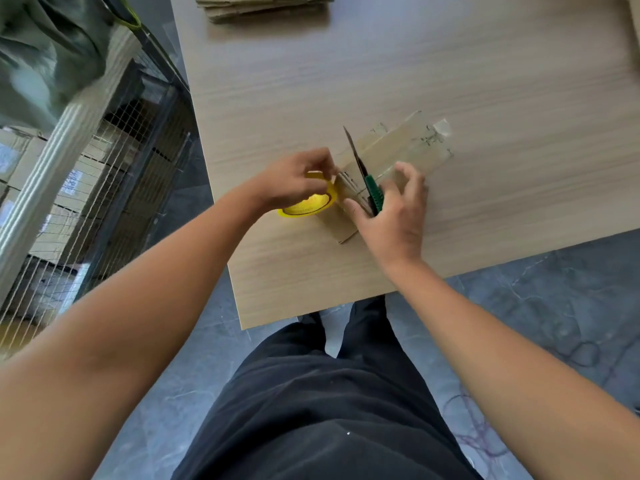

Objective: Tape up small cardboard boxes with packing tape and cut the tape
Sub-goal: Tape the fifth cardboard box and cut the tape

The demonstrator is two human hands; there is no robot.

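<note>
— While your left hand (294, 181) curls round the tape roll (311, 205), its yellow core shows beneath your fingers, just left of the cardboard box (401, 142). I cannot tell whether the roll rests on the table (450, 81).

— Your right hand (394, 216) holds the knife (374, 194) by its green handle, with the blade pointing away from you across the near end of the box. Your other fingers on that hand spread over the box top.

— The box lies on its side in the middle of the table, running from near left to far right. You can see clear tape along its top, with a loose end at the far right corner.

— Your two hands are close together, one on each side of the box's near end, with the blade between them.

— Further off, a stack of flat cardboard (263, 8) sits at the far edge of the table. On your left, off the table, a wire cage (121, 150) holds more boxes.
</note>
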